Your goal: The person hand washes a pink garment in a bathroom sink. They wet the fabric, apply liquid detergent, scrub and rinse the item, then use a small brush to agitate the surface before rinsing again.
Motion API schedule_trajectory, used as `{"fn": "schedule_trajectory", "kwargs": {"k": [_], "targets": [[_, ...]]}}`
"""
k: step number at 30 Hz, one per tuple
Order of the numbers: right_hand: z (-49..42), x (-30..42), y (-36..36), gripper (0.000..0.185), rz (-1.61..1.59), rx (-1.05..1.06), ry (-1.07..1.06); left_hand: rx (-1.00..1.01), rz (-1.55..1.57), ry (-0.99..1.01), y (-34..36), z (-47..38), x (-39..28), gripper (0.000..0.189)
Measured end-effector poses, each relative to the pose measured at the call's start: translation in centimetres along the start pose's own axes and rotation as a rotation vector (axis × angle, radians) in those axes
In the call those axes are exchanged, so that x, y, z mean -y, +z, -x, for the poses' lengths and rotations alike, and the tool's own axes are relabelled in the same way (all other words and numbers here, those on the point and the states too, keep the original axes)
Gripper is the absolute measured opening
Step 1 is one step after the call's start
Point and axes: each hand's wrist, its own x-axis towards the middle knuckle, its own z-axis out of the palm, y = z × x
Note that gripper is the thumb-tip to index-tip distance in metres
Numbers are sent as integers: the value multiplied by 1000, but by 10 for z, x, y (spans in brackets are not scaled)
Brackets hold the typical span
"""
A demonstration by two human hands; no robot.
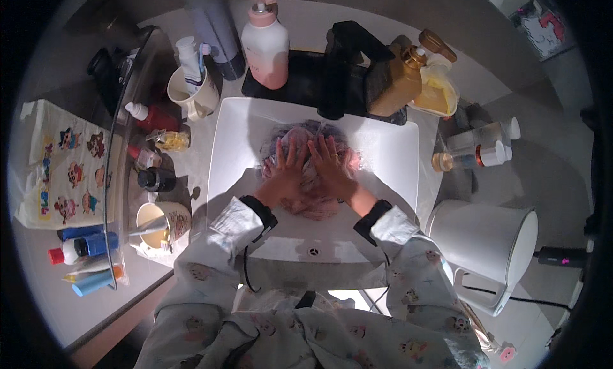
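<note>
A wet bundle of pinkish and purple-grey fabric [310, 208] lies in a white rectangular sink [389, 146]. My left hand [286, 173] rests palm down on the left half of it, fingers spread. Beside it, my right hand [331, 167] presses flat on the right half, a ring on one finger. The hands nearly meet at the thumbs, and neither grips the fabric. Just beyond the fingertips, the spout of a black faucet [333, 89] points down over the bundle, with what looks like water below it. Dark bands circle both wrists.
Behind the sink stand a white-and-pink pump bottle [265, 53] and an amber pump bottle [395, 84]. A cup with toothpaste [178, 92], small bottles [158, 179] and a second cup [178, 220] line the left. At right are clear bottles [464, 159] and a white pitcher [479, 237].
</note>
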Motion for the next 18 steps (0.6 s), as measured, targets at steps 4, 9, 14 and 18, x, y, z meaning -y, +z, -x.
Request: {"fn": "schedule_trajectory", "kwargs": {"k": [4,9,14,18], "targets": [[-27,-13,15,73,163,-89,33,38,66,-136,23,-33,18,89],[-49,-31,32,44,228,22,-31,-85,-208,-140,37,-49,16,63],[-45,-33,-31,28,-97,187,-106,-221,119,-253,14,-43,9,49],[-8,-26,-144,11,-328,-484,90,-225,223,-154,-9,-11,4,42]]}}
